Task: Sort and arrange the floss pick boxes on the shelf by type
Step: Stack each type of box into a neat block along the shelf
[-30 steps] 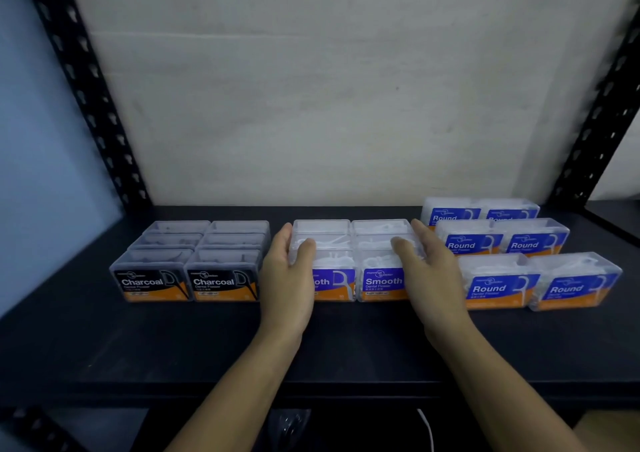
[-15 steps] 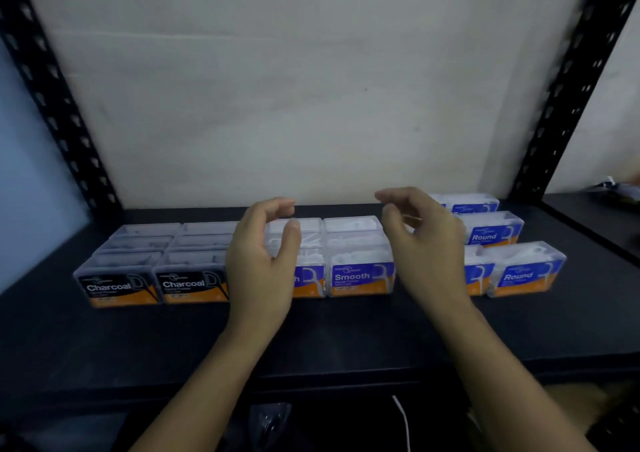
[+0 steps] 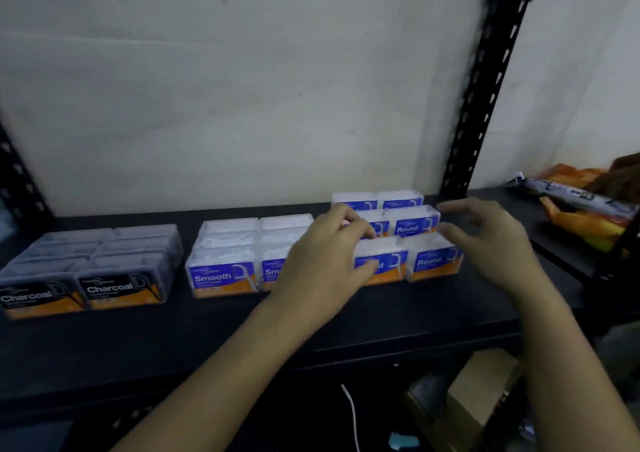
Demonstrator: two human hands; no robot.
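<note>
1. Floss pick boxes (image 3: 221, 278) stand on the black shelf (image 3: 207, 341) in three blocks: Charcoal boxes (image 3: 93, 271) at the left, Smooth boxes (image 3: 232, 237) in the middle, Round boxes (image 3: 415, 228) at the right.
2. My left hand (image 3: 322, 261) lies over the front-left Round box, thumb before its label and fingers curled over its top. Blur prevents me from telling whether it grips. My right hand (image 3: 491, 244) hovers spread wide beside the right-hand Round boxes, holding nothing.
3. Risk: the Round rows look offset. An uneven squeeze from both sides could skew them further or tip a box.
4. Risk: a leftward push could drive the Round block into the Smooth boxes just beside it.
5. Shelf and room: a pale wall (image 3: 242, 105) backs the shelf. A perforated black upright (image 3: 485, 88) stands at the right. Orange bags (image 3: 585, 223) lie on the neighbouring shelf. A cardboard box (image 3: 481, 399) and a white cable (image 3: 351, 413) show below.
</note>
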